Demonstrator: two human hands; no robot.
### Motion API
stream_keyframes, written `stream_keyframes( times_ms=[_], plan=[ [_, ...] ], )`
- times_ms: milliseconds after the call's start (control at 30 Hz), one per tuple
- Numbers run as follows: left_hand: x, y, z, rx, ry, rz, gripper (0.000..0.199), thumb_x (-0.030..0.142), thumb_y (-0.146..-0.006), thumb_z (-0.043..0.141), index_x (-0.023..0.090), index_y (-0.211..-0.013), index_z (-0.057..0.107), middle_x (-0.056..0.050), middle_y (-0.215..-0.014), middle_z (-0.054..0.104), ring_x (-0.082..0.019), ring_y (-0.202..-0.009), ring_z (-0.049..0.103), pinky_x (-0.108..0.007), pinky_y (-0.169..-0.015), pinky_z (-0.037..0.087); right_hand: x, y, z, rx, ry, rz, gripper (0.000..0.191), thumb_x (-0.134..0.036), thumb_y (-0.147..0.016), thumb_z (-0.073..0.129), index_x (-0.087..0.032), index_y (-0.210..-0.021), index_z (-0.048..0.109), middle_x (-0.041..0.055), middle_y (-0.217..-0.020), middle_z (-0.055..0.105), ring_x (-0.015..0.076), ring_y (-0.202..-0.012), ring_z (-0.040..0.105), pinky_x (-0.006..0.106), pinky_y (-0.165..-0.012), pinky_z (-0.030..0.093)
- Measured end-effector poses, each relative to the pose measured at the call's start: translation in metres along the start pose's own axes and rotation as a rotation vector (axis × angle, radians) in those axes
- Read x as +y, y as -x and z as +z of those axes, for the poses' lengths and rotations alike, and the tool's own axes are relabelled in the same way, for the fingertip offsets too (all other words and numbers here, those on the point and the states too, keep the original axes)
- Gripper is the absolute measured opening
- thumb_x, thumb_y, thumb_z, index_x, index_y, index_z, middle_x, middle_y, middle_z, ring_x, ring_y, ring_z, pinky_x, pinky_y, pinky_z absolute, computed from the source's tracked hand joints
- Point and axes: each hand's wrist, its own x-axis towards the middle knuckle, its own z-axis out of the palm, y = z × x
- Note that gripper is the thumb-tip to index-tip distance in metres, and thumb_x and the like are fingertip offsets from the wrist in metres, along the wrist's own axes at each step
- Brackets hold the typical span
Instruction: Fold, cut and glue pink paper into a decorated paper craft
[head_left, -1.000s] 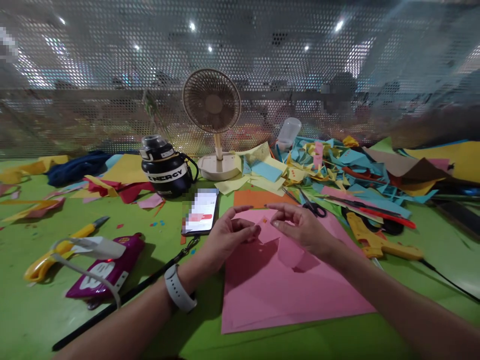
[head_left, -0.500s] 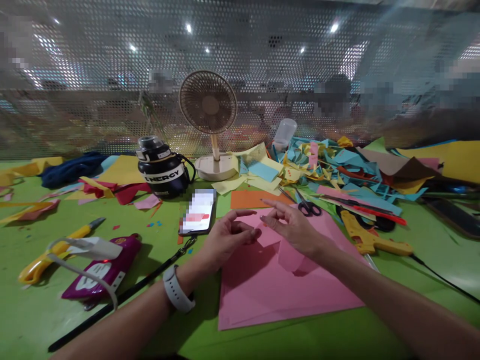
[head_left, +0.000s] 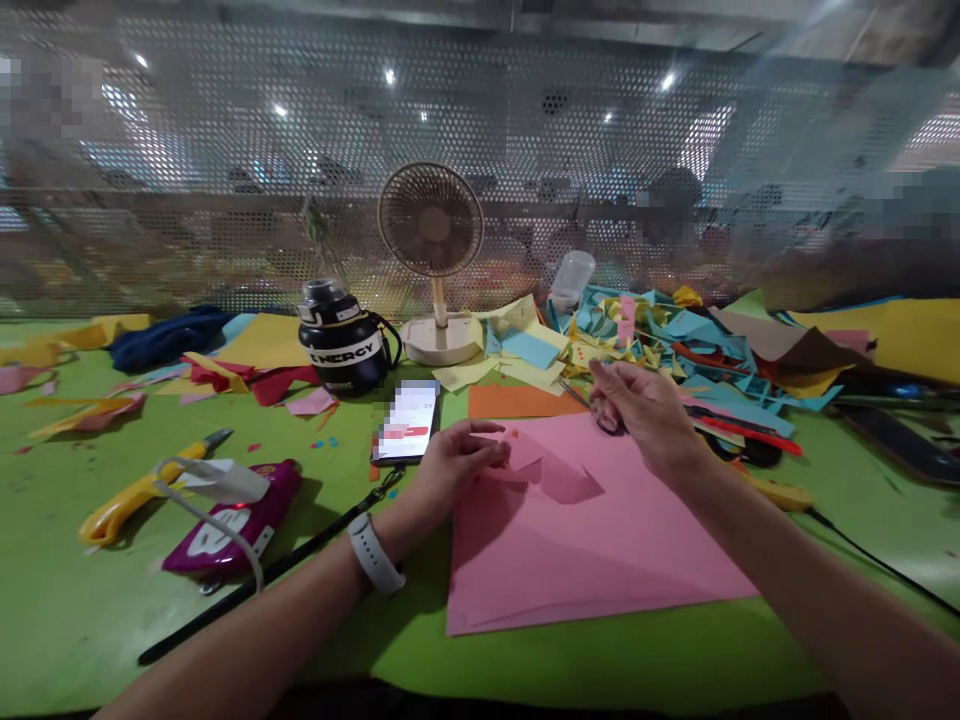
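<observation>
Large pink sheets lie stacked on the green table. My left hand is over their upper left part, thumb and fingers closed on a small folded pink paper piece that rises above the stack. My right hand is raised over the stack's top right corner. Its fingers are closed round the handles of the scissors, whose blades point up and left toward the orange sheet.
A phone, bottle and fan stand beyond my left hand. Yellow cutter and purple power bank lie left. Paper scraps pile at the back right, near a yellow glue gun.
My right hand has left the pink piece, moved right and up, and taken hold of the scissors. My left hand stays with the piece. The view has shifted slightly.
</observation>
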Motion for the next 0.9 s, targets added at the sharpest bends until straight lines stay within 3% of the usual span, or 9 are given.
stream_keyframes(
  times_ms=[133,300,400,500,600,667,767,900],
  plan=[
    [0.002,-0.001,0.0,0.037,-0.032,-0.009,0.03,0.026,-0.069,0.074,0.014,-0.095,0.065,-0.005,-0.071,0.072,-0.015,-0.065,0.065,-0.021,-0.053,0.043,-0.013,0.004,-0.013,0.04,0.046,0.034,0.05,-0.064,-0.074,0.061,-0.02,-0.053,0.049,-0.0042,-0.042,0.046,0.0072,-0.037,0.038,0.023,-0.04,0.031],
    [0.003,0.0,0.001,0.054,-0.032,-0.039,0.029,0.021,-0.067,0.076,0.013,-0.093,0.065,-0.006,-0.071,0.072,-0.014,-0.063,0.065,-0.02,-0.051,0.043,-0.015,0.018,-0.049,-0.063,0.139,0.104,0.035,-0.05,-0.066,0.074,-0.017,-0.075,0.065,0.0037,-0.063,0.064,0.0147,-0.059,0.059,0.029,-0.06,0.046],
    [0.002,0.001,0.002,0.04,0.006,-0.049,0.029,0.02,-0.068,0.076,0.012,-0.094,0.064,-0.006,-0.071,0.071,-0.014,-0.062,0.065,-0.02,-0.05,0.045,-0.015,0.037,-0.084,-0.085,0.281,0.152,0.027,-0.043,-0.068,0.072,-0.017,-0.074,0.068,0.0113,-0.074,0.068,0.0192,-0.068,0.064,0.036,-0.067,0.045],
    [0.001,0.001,0.003,0.032,0.035,-0.052,0.026,0.017,-0.07,0.075,0.012,-0.093,0.064,-0.005,-0.07,0.071,-0.012,-0.06,0.065,-0.018,-0.049,0.046,-0.004,0.059,-0.129,-0.082,0.567,0.138,0.019,-0.039,-0.07,0.07,-0.022,-0.078,0.072,0.0149,-0.083,0.069,0.0202,-0.071,0.064,0.038,-0.067,0.042],
    [-0.001,-0.001,0.003,0.02,0.048,-0.053,0.023,0.014,-0.072,0.073,0.012,-0.093,0.064,-0.005,-0.071,0.071,-0.012,-0.059,0.065,-0.018,-0.051,0.048,0.023,0.078,-0.177,0.018,0.886,-0.034,0.022,-0.039,-0.065,0.065,-0.026,-0.081,0.073,0.0182,-0.093,0.07,0.0248,-0.079,0.064,0.045,-0.073,0.042],
    [-0.002,-0.002,0.004,0.018,0.051,-0.065,0.021,0.013,-0.073,0.072,0.013,-0.092,0.064,-0.005,-0.071,0.071,-0.012,-0.06,0.066,-0.019,-0.053,0.049,0.046,0.087,-0.199,-0.019,1.048,-0.148,0.032,-0.036,-0.061,0.058,-0.027,-0.088,0.073,0.0208,-0.1,0.069,0.0305,-0.092,0.063,0.048,-0.081,0.042],
    [-0.002,-0.002,0.004,0.013,0.043,-0.087,0.021,0.011,-0.073,0.072,0.013,-0.092,0.064,-0.004,-0.07,0.071,-0.011,-0.056,0.066,-0.017,-0.051,0.048,0.067,0.094,-0.208,-0.148,1.302,-0.152,0.049,-0.031,-0.061,0.05,-0.023,-0.104,0.07,0.0168,-0.11,0.068,0.0343,-0.103,0.061,0.049,-0.087,0.047],
    [0.001,0.0,0.004,-0.003,0.047,-0.111,0.022,0.009,-0.074,0.071,0.013,-0.094,0.063,-0.003,-0.068,0.071,-0.009,-0.05,0.064,-0.017,-0.05,0.048,0.061,0.095,-0.187,-0.231,1.541,-0.132,0.052,-0.023,-0.071,0.041,-0.015,-0.117,0.064,0.0148,-0.11,0.068,0.0313,-0.099,0.063,0.045,-0.084,0.051]
  ],
)
